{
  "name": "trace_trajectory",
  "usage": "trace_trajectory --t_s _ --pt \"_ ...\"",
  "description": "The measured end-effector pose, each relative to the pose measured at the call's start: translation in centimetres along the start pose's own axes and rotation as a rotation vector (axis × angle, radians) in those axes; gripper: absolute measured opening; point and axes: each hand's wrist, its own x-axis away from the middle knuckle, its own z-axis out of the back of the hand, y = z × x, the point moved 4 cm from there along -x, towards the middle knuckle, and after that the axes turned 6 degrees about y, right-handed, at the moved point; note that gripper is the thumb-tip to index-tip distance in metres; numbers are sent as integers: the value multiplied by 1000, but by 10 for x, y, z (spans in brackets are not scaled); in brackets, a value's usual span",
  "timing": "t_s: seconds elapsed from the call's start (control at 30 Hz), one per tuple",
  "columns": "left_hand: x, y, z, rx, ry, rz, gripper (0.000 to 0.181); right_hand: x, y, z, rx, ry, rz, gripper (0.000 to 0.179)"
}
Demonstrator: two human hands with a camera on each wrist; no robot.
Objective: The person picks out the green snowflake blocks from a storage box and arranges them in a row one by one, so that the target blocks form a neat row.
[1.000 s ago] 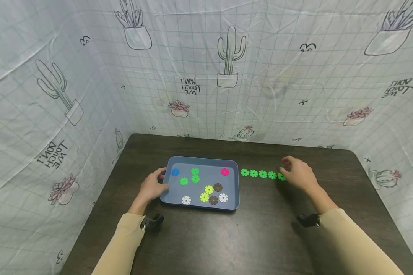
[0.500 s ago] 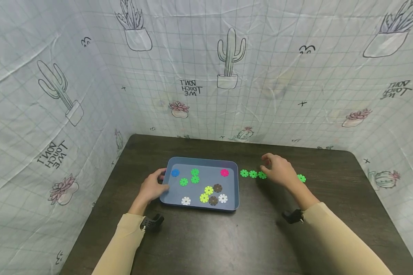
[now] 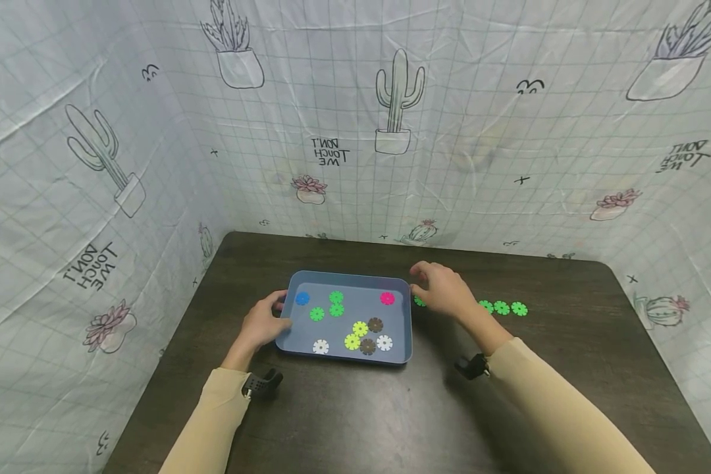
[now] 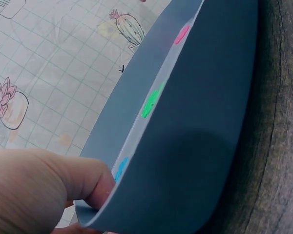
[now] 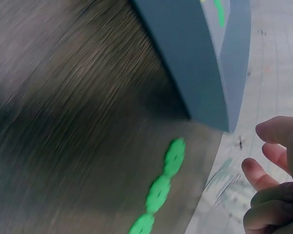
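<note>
My left hand (image 3: 261,324) grips the left wall of a blue-grey tray (image 3: 308,332), its thumb over the rim in the left wrist view. Inside lie notched plastic discs: a blue disc (image 3: 303,299), three green ones, a pink disc (image 3: 388,299), and yellow, brown and white pairs. Beside the tray's right end, my right hand (image 3: 443,289) hovers with loosely bent fingers and nothing between them. Beneath it runs a row of green discs (image 3: 501,307), partly hidden by the hand; in the right wrist view, green discs (image 5: 157,194) stand edge to edge.
Everything rests on a dark wood table (image 3: 355,408). A white cloth (image 3: 355,191) printed with cacti and grid lines hangs behind it and along both sides. Each wrist wears a black band (image 3: 263,383).
My right hand has swept left along the green row, from its right end to beside the tray, uncovering the discs on the right. The left hand and the tray stay where they were.
</note>
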Motion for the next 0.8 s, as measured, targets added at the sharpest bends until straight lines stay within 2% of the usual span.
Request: trace_trajectory --t_s 0.4,0.8 --pt "2 0 0 8 0 8 73 -17 -53 -27 -3 -77 111 37" --pt "-1 -1 0 11 3 4 73 -25 -86 -51 22 -141 221 35"
